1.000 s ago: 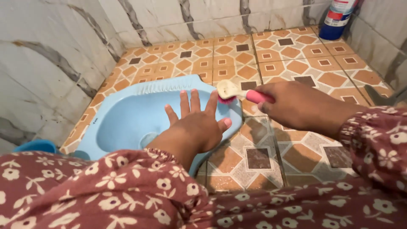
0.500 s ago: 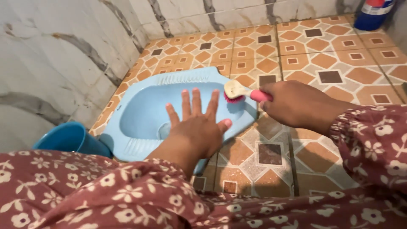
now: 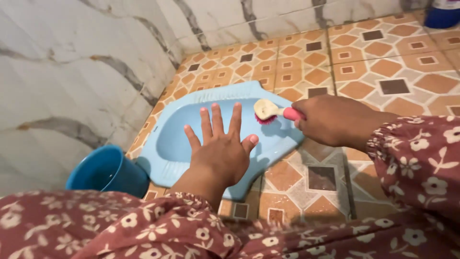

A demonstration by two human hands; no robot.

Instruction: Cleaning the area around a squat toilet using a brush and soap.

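A light blue squat toilet pan (image 3: 167, 139) is set into the patterned floor. My left hand (image 3: 221, 148) hovers over or rests on its near rim, fingers spread, holding nothing. My right hand (image 3: 330, 120) grips the pink handle of a small brush (image 3: 268, 111) with a cream head and pink bristles. The bristles press on the pan's right inner side, just right of my left fingertips.
A blue bucket (image 3: 108, 171) stands at the pan's near left corner by the marble wall (image 3: 72, 72). A blue bottle (image 3: 443, 14) stands in the far right corner. Orange and brown tiles (image 3: 383, 62) cover the floor. My floral sleeves fill the bottom.
The view has swung left, so the bucket shows more and the bottle slid to the edge. The brush has shifted slightly inward on the pan. My left hand stays spread.
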